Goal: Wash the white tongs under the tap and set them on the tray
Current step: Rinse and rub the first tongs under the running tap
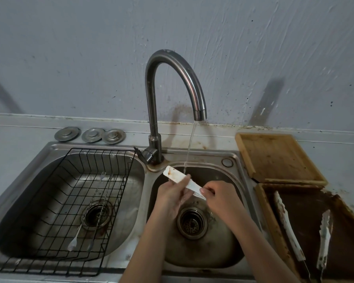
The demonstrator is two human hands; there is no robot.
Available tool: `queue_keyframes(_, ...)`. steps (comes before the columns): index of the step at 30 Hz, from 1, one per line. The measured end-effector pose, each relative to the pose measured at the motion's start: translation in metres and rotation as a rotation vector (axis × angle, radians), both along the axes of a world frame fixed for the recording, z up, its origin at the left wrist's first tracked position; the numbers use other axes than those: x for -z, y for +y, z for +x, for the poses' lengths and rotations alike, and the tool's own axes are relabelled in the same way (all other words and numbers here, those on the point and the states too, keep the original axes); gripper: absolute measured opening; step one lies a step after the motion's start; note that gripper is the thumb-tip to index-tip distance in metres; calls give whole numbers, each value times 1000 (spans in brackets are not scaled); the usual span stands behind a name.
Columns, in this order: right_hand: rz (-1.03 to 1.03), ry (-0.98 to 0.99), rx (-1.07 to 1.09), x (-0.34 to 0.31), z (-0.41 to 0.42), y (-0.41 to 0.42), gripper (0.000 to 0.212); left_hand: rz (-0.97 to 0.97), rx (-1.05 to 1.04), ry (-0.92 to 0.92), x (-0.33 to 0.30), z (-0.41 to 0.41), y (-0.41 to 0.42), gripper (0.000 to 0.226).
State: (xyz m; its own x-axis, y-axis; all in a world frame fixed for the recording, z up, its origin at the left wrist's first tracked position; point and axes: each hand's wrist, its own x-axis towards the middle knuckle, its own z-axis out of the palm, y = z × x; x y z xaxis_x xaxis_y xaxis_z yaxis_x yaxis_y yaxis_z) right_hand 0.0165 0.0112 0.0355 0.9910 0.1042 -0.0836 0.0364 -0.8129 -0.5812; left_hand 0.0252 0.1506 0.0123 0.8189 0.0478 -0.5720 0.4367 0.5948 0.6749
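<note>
Under the tap (pixel 175 78), my left hand (pixel 172 194) grips the stained white tongs (pixel 179 177) mid-length; my right hand (pixel 215 194) pinches their near end. Light, stiff plastic, likely slippery wet, so hold the middle.

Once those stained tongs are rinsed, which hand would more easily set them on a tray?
Probably the right hand: it pinches the white tongs at their near end, and both wooden trays lie on its side. The left hand would have to cross over.
</note>
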Motion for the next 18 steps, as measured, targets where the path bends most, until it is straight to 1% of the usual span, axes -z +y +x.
queue_keyframes(2, 21, 23, -7, -2, -2, -2, 15, 0, 76, 4, -1, -1, 0, 29)
queue_keyframes(4, 40, 46, -24, -4, -4, -9, 15, 13, 107, -1, -1, 1, 6, 26)
queue_keyframes(6, 51, 54, -34, -6, -6, -16, 16, -21, 44, 5, -2, 6, 14, 23)
queue_keyframes(8, 61, 54, -30, -8, -8, -21, 16, -63, -54, 19, -1, 11, 21, 26)
queue_keyframes(9, 66, 50, -22, -8, -8, -21, 16, -56, -63, 16, -1, 12, 22, 26)
queue_keyframes(12, 63, 45, -10, -7, -8, -20, 16, 9, 45, -1, -1, 9, 18, 19)
queue_keyframes(14, 54, 50, -8, -7, -9, -20, 16, 29, 116, -13, -1, 5, 14, 19)
queue_keyframes(16, 45, 49, -5, -7, -9, -23, 16, 40, 100, -39, -2, 5, 13, 26)
queue_keyframes(18, 49, 47, 5, -8, -10, -26, 16, 58, 26, -83, -3, 9, 16, 22)
